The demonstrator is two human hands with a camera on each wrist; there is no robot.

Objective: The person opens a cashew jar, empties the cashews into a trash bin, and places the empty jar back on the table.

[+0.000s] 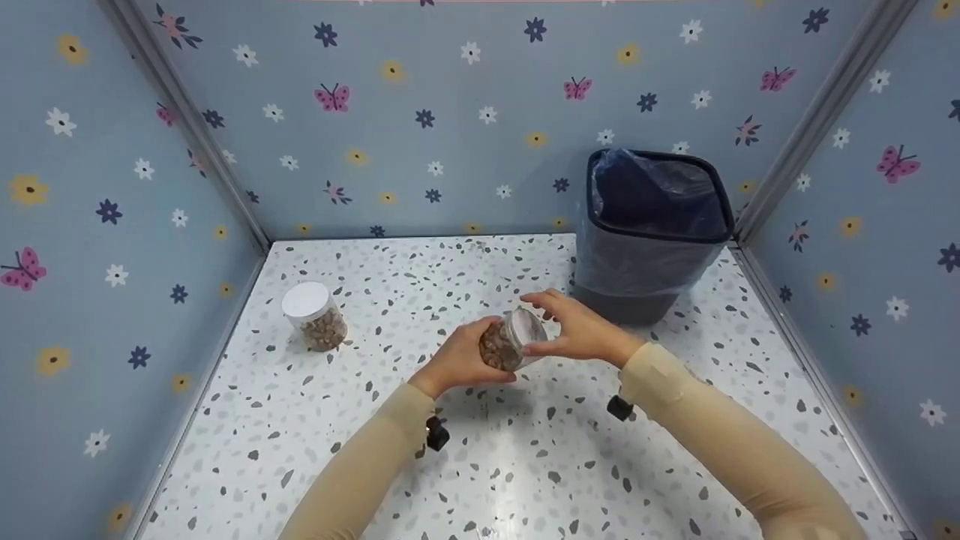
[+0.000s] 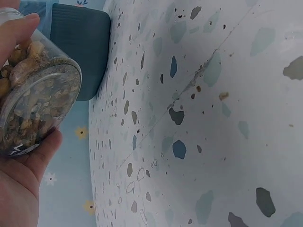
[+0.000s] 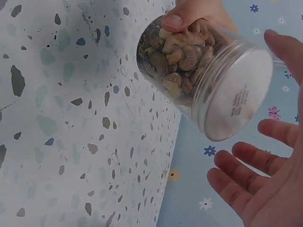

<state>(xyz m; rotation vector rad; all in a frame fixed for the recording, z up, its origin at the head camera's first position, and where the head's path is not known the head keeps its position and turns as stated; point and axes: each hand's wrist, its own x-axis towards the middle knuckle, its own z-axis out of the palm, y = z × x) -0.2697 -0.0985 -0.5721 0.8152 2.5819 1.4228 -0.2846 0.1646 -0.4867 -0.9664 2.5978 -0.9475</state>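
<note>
Here's the left hand (image 1: 465, 356), fingers and thumb wrapped round a clear jar (image 1: 499, 347), gripping it near its lower end. Over at the other end comes the right hand (image 1: 585, 328), fingers spread and slightly bent, cupped about the jar's white top (image 3: 239, 94); the right wrist view has those four fingers clear of it, with the thumb beside the rim, and whether the thumb touches cannot be told. Small dark print sits on that top, too blurred to read. Brown pieces crowd the inside, and the jar leans over, top toward the right hand, in front of the bin (image 1: 634, 307) and to its left. Both arms wear beige sleeves (image 1: 360, 465), a black device (image 1: 437, 434) at each wrist.

Well left of the bin, a second jar (image 1: 324, 334) stands upright, white-lidded, brown pieces in it too. The bin itself is grey, a clear liner (image 1: 630, 259) folded over its dark rim. Under the bin runs a speckled white surface (image 1: 465, 465); behind it, a blue wall (image 1: 450, 82) dotted with flowers and butterflies.
</note>
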